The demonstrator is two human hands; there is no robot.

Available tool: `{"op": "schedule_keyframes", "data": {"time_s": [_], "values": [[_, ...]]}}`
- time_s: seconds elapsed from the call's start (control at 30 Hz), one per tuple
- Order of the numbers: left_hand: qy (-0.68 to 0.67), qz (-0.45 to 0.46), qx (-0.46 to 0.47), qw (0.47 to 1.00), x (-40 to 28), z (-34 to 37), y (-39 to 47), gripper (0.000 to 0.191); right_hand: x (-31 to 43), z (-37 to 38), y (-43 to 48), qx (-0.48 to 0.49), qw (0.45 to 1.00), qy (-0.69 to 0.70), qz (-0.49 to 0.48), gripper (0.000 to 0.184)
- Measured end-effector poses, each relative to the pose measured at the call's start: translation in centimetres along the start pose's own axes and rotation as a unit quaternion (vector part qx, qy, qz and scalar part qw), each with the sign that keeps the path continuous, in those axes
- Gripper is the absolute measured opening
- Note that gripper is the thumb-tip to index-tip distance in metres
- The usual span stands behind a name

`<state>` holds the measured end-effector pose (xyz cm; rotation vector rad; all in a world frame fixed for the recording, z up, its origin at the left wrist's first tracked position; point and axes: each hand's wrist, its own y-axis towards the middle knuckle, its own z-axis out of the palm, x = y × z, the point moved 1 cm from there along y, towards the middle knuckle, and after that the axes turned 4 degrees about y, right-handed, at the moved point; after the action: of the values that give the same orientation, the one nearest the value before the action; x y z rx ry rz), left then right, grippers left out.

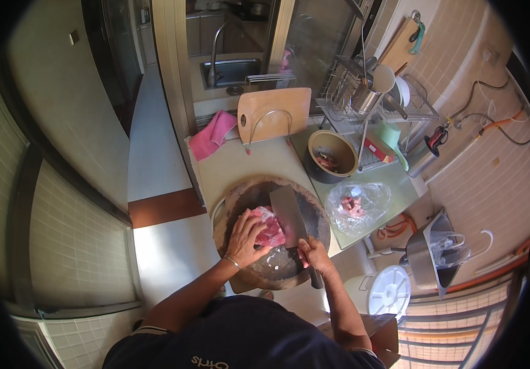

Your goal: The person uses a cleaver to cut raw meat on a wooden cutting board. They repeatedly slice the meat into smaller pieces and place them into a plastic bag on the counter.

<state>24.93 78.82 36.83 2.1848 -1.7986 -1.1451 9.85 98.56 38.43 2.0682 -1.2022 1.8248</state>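
Observation:
A thick piece of raw red meat (271, 233) lies on a round, dark, worn chopping block (265, 270). My left hand (245, 237) is laid over the meat's left side, fingers spread, gripping it against the block. My right hand (314, 253) is closed around the dark handle of a cleaver (288, 212). Its broad blade reaches forward along the meat's right side; whether the edge touches the meat I cannot tell. Small pale scraps dot the block near my left hand.
Right of the block lie a clear plastic bag (366, 198) with meat pieces (352, 207) and a deep pot (331, 147) holding more pieces. Behind stand a wooden cutting board (274, 115) in a rack, a pink cloth (214, 133) and a metal dish rack (384, 110). A white-lidded bucket (389, 293) stands lower right.

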Motion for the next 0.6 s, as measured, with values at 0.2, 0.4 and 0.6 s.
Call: {"op": "schedule_keyframes", "data": {"time_s": [0.2,0.4,0.6], "values": [[-0.005,0.002,-0.013,1.000,0.4,0.1,-0.7,0.062,5.6,2.1,-2.4,-0.164,0.939,-0.229,-0.199,0.022],[0.010,-0.015,-0.020,1.000,0.1,0.2,-0.3,0.061,22.3,1.1,-9.5,-0.285,0.850,-0.016,-0.442,0.016],[-0.003,-0.005,-0.023,1.000,-0.4,0.7,0.2,0.061,1.4,4.6,-1.4,-0.202,0.919,-0.260,-0.216,0.018]]}}
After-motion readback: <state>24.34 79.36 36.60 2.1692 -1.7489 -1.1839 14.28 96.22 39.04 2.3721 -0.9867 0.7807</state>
